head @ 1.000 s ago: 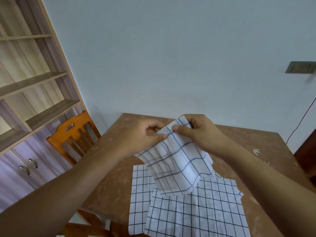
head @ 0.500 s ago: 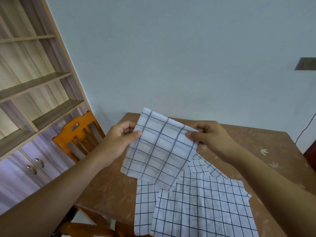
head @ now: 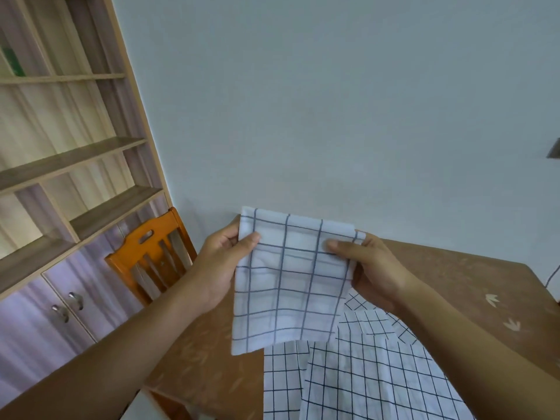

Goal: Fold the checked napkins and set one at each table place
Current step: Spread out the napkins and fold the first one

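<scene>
A checked napkin (head: pixel 291 280) hangs in the air above the counter (head: pixel 448 277), held by its top corners. The left hand (head: pixel 222 265) pinches the left corner, thumb in front; the right hand (head: pixel 372 268) pinches the right edge likewise. Below lie more checked napkins (head: pixel 363 380), perhaps two or three overlapping. A wooden chair (head: pixel 151 253) stands left.

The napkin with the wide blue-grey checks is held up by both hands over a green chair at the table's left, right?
Not quite: the head view shows the chair is orange wood. The napkin is indeed held up by the left hand and right hand.
</scene>
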